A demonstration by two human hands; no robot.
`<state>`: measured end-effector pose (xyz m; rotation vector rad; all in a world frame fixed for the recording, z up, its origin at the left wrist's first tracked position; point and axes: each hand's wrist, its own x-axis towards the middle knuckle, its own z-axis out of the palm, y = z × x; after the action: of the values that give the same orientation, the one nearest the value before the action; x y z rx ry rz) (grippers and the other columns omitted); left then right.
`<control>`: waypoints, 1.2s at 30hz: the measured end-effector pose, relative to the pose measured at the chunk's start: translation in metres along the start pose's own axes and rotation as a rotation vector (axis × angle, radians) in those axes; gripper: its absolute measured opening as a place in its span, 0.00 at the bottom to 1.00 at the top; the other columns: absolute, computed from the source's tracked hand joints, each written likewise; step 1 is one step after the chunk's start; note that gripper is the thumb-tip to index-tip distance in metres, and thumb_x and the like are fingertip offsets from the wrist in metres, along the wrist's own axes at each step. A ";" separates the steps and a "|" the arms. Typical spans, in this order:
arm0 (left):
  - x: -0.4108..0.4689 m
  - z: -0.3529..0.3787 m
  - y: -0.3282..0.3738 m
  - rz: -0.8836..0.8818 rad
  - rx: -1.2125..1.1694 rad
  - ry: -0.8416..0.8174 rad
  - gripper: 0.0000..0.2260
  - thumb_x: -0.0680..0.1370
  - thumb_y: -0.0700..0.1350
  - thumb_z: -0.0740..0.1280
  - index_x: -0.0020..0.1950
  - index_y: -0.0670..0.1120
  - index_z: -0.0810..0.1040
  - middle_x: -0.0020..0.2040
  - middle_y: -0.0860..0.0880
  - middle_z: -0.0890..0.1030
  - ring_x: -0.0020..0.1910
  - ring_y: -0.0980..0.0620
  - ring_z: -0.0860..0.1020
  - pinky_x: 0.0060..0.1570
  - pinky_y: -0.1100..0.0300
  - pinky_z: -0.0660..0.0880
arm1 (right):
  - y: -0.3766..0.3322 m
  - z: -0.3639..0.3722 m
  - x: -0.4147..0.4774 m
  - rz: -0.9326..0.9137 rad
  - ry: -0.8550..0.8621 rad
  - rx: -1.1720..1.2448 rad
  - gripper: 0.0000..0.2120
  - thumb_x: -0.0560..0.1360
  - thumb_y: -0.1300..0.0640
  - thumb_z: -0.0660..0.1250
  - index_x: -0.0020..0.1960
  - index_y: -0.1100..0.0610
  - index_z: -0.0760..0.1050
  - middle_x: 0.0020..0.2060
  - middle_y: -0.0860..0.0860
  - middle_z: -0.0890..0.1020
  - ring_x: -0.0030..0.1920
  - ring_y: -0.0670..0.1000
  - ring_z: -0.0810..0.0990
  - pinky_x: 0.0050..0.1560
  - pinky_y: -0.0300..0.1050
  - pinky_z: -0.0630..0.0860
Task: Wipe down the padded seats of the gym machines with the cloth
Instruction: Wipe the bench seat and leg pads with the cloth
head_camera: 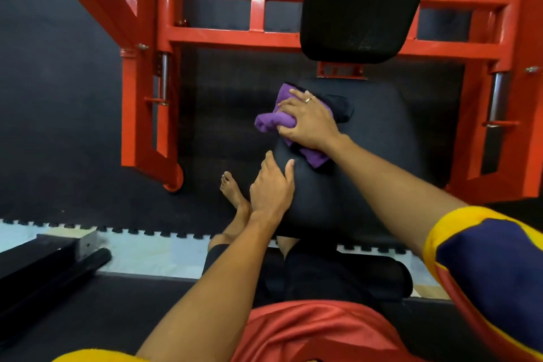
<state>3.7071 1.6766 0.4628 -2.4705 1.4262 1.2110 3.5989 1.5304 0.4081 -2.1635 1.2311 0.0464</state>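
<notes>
A black padded seat (367, 138) of an orange-framed gym machine fills the middle of the view. My right hand (307, 120) lies on a bunched purple and black cloth (271, 120) at the seat's left side, its thumb and fingers curled into the folds. My left hand (271, 188) rests on the seat's near left edge, thumb on top and fingers wrapped over the side. A black padded backrest (358, 3) rises above the seat's far end.
The orange steel frame (235, 35) surrounds the seat on the left, far side and right. Black rubber floor mats (58, 126) cover the floor, with a pale tiled strip (164, 250) nearer me. My bare foot (233, 188) stands left of the seat. A black bar (53, 267) lies lower left.
</notes>
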 end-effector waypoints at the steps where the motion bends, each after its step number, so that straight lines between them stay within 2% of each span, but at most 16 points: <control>1: -0.004 0.001 -0.003 -0.010 -0.013 0.005 0.29 0.84 0.61 0.53 0.79 0.43 0.61 0.74 0.43 0.71 0.68 0.41 0.75 0.65 0.45 0.69 | -0.010 0.005 -0.011 -0.003 0.014 0.002 0.31 0.70 0.35 0.57 0.65 0.50 0.80 0.67 0.48 0.79 0.77 0.53 0.66 0.79 0.56 0.56; 5: -0.023 0.003 -0.022 -0.039 -0.038 0.003 0.26 0.85 0.58 0.53 0.78 0.44 0.63 0.72 0.43 0.74 0.67 0.39 0.75 0.64 0.45 0.69 | -0.025 0.017 -0.056 -0.111 -0.024 0.028 0.29 0.72 0.38 0.59 0.69 0.47 0.77 0.71 0.46 0.76 0.79 0.51 0.63 0.80 0.55 0.55; 8: -0.037 0.003 -0.036 -0.037 -0.146 -0.004 0.24 0.86 0.56 0.51 0.78 0.44 0.64 0.73 0.42 0.73 0.69 0.38 0.74 0.67 0.44 0.70 | -0.002 0.010 -0.052 -0.208 -0.070 0.019 0.28 0.75 0.40 0.61 0.72 0.47 0.75 0.73 0.46 0.74 0.78 0.52 0.64 0.78 0.57 0.60; 11: -0.044 0.002 -0.044 -0.007 -0.242 0.008 0.23 0.86 0.54 0.52 0.79 0.45 0.64 0.75 0.44 0.72 0.72 0.42 0.71 0.70 0.46 0.68 | 0.004 0.000 -0.032 -0.057 -0.013 0.001 0.29 0.74 0.39 0.58 0.72 0.46 0.75 0.75 0.49 0.72 0.78 0.54 0.64 0.77 0.59 0.62; 15: -0.059 0.003 -0.053 -0.053 -0.372 0.009 0.22 0.87 0.53 0.53 0.79 0.47 0.66 0.73 0.44 0.74 0.72 0.45 0.71 0.71 0.49 0.67 | -0.038 0.020 -0.056 0.063 0.006 -0.028 0.32 0.71 0.38 0.55 0.72 0.45 0.74 0.77 0.47 0.69 0.81 0.55 0.58 0.80 0.58 0.53; 17: -0.063 0.003 -0.053 -0.084 -0.413 0.024 0.21 0.87 0.53 0.53 0.77 0.48 0.68 0.71 0.43 0.76 0.70 0.43 0.73 0.69 0.50 0.68 | -0.055 0.028 -0.083 0.012 0.013 0.001 0.30 0.72 0.40 0.57 0.73 0.42 0.73 0.77 0.45 0.69 0.81 0.53 0.57 0.80 0.59 0.52; 20: -0.064 0.006 -0.053 -0.136 -0.465 0.020 0.17 0.87 0.49 0.53 0.70 0.44 0.73 0.63 0.39 0.80 0.64 0.39 0.77 0.65 0.47 0.70 | -0.056 0.034 -0.119 -0.163 -0.027 -0.006 0.28 0.75 0.40 0.60 0.75 0.40 0.69 0.78 0.44 0.66 0.81 0.50 0.55 0.81 0.57 0.50; 22: -0.067 0.003 -0.050 -0.162 -0.521 0.031 0.18 0.87 0.49 0.53 0.72 0.45 0.73 0.64 0.41 0.80 0.66 0.42 0.76 0.68 0.50 0.69 | -0.042 0.031 -0.118 -0.242 -0.006 -0.044 0.29 0.76 0.39 0.62 0.76 0.42 0.69 0.78 0.46 0.66 0.81 0.52 0.58 0.80 0.57 0.53; 24: -0.070 0.001 -0.044 -0.173 -0.541 0.076 0.19 0.87 0.49 0.53 0.75 0.48 0.72 0.72 0.45 0.74 0.71 0.45 0.71 0.69 0.58 0.63 | -0.029 0.024 -0.098 -0.160 0.043 -0.085 0.31 0.76 0.36 0.61 0.77 0.44 0.69 0.78 0.49 0.67 0.80 0.55 0.61 0.79 0.60 0.56; 26: -0.072 -0.003 -0.038 -0.216 -0.529 0.132 0.18 0.87 0.47 0.54 0.76 0.48 0.72 0.74 0.46 0.70 0.75 0.43 0.65 0.67 0.64 0.55 | -0.028 0.018 -0.074 0.003 0.045 -0.118 0.32 0.76 0.34 0.57 0.77 0.44 0.68 0.78 0.50 0.67 0.80 0.56 0.61 0.80 0.60 0.54; 28: -0.072 0.001 -0.038 -0.266 -0.528 0.137 0.18 0.87 0.46 0.53 0.75 0.48 0.74 0.74 0.44 0.72 0.76 0.43 0.65 0.64 0.67 0.53 | -0.042 0.025 -0.064 0.086 0.041 -0.140 0.31 0.77 0.33 0.56 0.74 0.46 0.73 0.76 0.51 0.70 0.79 0.57 0.62 0.80 0.60 0.53; 30: -0.071 0.008 -0.046 -0.243 -0.546 0.125 0.18 0.87 0.47 0.53 0.73 0.49 0.75 0.70 0.43 0.77 0.72 0.43 0.71 0.60 0.69 0.56 | -0.063 0.035 -0.073 0.034 0.086 -0.124 0.28 0.76 0.34 0.58 0.67 0.49 0.79 0.70 0.51 0.77 0.76 0.57 0.67 0.79 0.60 0.55; 31: -0.073 0.005 -0.047 -0.264 -0.557 0.114 0.19 0.87 0.47 0.52 0.73 0.47 0.76 0.68 0.42 0.79 0.71 0.42 0.72 0.60 0.67 0.58 | -0.074 0.040 -0.081 -0.035 0.086 -0.110 0.26 0.76 0.35 0.59 0.64 0.49 0.81 0.66 0.50 0.80 0.74 0.56 0.69 0.79 0.59 0.56; 34: -0.080 -0.006 -0.050 -0.307 -0.536 0.009 0.19 0.88 0.44 0.52 0.73 0.37 0.71 0.70 0.38 0.74 0.72 0.40 0.69 0.61 0.60 0.57 | -0.090 0.046 -0.103 -0.220 -0.020 -0.083 0.24 0.76 0.35 0.60 0.61 0.48 0.82 0.62 0.47 0.82 0.71 0.52 0.73 0.79 0.55 0.56; 36: -0.088 -0.021 -0.050 -0.264 -0.483 -0.002 0.18 0.88 0.44 0.52 0.72 0.37 0.72 0.74 0.36 0.70 0.74 0.40 0.65 0.64 0.60 0.53 | -0.086 0.040 -0.090 -0.279 -0.086 -0.087 0.26 0.75 0.33 0.57 0.56 0.50 0.83 0.57 0.47 0.84 0.66 0.51 0.77 0.77 0.54 0.60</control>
<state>3.7336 1.7604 0.5177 -2.8298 0.8360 1.6455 3.6262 1.6512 0.4499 -2.3634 0.8858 0.0760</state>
